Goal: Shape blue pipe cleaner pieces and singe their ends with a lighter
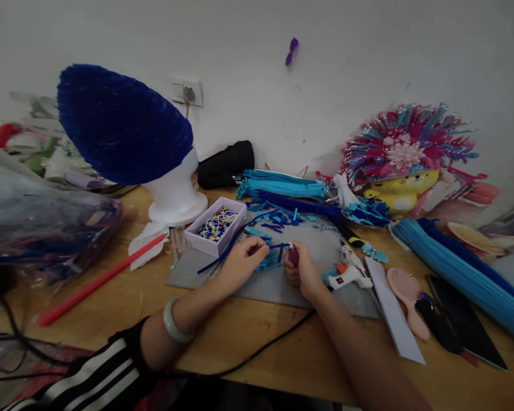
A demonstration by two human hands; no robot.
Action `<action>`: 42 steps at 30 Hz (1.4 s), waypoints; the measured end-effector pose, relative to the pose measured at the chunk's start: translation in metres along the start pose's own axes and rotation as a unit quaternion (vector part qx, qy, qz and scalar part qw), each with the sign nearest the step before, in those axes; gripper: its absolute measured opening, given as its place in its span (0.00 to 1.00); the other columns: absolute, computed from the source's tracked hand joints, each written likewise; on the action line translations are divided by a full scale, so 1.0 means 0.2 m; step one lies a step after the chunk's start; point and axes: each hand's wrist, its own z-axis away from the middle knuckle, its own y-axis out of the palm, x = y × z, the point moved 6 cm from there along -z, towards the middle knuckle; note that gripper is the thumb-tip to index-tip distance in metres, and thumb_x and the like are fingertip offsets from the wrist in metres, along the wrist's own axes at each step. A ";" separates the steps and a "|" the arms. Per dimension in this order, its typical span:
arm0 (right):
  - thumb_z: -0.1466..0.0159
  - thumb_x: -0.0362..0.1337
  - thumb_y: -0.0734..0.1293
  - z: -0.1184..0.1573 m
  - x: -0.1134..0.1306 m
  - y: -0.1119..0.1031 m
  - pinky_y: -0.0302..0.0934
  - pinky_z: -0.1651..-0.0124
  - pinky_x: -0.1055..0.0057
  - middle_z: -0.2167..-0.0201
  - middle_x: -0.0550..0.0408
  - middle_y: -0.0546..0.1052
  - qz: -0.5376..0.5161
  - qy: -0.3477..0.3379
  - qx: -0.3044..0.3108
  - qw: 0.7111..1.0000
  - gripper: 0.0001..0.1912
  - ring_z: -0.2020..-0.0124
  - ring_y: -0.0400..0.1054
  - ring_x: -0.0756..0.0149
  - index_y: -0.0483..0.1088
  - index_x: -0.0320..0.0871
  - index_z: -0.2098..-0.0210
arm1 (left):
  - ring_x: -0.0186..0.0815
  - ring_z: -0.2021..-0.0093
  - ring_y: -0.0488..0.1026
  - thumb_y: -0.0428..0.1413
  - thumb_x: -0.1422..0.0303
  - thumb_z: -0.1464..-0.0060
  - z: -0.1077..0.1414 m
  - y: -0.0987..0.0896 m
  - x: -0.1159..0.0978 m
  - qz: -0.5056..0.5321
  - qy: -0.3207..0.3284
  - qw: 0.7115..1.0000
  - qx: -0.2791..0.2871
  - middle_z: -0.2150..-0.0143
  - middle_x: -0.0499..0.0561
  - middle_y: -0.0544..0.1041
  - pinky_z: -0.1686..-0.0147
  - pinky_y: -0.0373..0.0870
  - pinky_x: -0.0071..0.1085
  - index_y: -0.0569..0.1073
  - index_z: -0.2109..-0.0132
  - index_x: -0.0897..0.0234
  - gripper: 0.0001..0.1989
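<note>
Seemingly pinching blue stem (278, 246), left fingers (260, 250); clenching purple lighter (293, 256), right fingers (293, 275).
Working between bead box (206, 244) and glue gun (346, 278).

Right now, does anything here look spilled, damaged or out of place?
A purple piece sits alone high on the wall, away from the turquoise bundle. Short blue bits lie scattered over the grey mat, looking untidy. No clear damage.
</note>
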 end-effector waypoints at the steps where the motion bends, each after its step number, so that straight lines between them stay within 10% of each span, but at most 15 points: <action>1: 0.34 0.52 0.47 0.00 0.00 0.00 0.31 0.89 0.80 0.93 0.67 0.43 -0.002 -0.002 0.002 1.000 0.29 0.89 0.30 0.77 0.50 0.47 0.87 | 0.31 0.73 0.58 0.52 0.59 0.51 0.00 0.00 0.00 0.001 -0.001 1.000 0.001 0.77 0.43 0.59 0.72 0.57 0.28 0.62 0.76 0.61 0.13; 13: 0.40 0.66 0.55 0.03 0.02 -0.01 0.32 0.87 0.78 0.91 0.68 0.46 -0.080 -0.050 -0.004 0.996 0.32 0.89 0.34 0.78 0.56 0.46 0.84 | 0.31 0.73 0.58 0.54 0.56 0.52 0.00 0.00 0.01 0.038 -0.019 0.999 -0.007 0.77 0.43 0.60 0.72 0.56 0.29 0.63 0.77 0.61 0.15; 20: 0.57 0.41 0.78 0.07 0.04 0.08 0.41 0.81 0.76 0.87 0.69 0.56 -0.166 -0.142 -0.005 0.976 0.17 0.84 0.46 0.78 0.70 0.42 0.73 | 0.28 0.79 0.54 0.57 0.45 0.54 0.00 0.04 0.09 0.149 -0.113 0.982 0.013 0.80 0.42 0.61 0.78 0.50 0.27 0.71 0.72 0.64 0.24; 28: 0.58 0.45 0.78 0.09 0.05 0.10 0.43 0.76 0.73 0.83 0.64 0.64 -0.110 -0.176 -0.006 0.978 0.18 0.81 0.51 0.75 0.68 0.43 0.78 | 0.30 0.80 0.57 0.53 0.49 0.48 0.01 0.08 0.07 0.065 -0.064 0.991 0.099 0.82 0.42 0.62 0.78 0.54 0.28 0.68 0.74 0.62 0.20; 42: 0.56 0.43 0.71 0.08 0.12 -0.01 0.44 0.76 0.72 0.86 0.64 0.60 0.057 -0.225 -0.099 0.968 0.10 0.80 0.52 0.71 0.73 0.44 0.76 | 0.36 0.63 0.69 0.61 0.67 0.54 0.00 -0.09 -0.02 -0.082 0.088 0.989 -0.081 0.64 0.48 0.72 0.62 0.66 0.31 0.71 0.62 0.61 0.11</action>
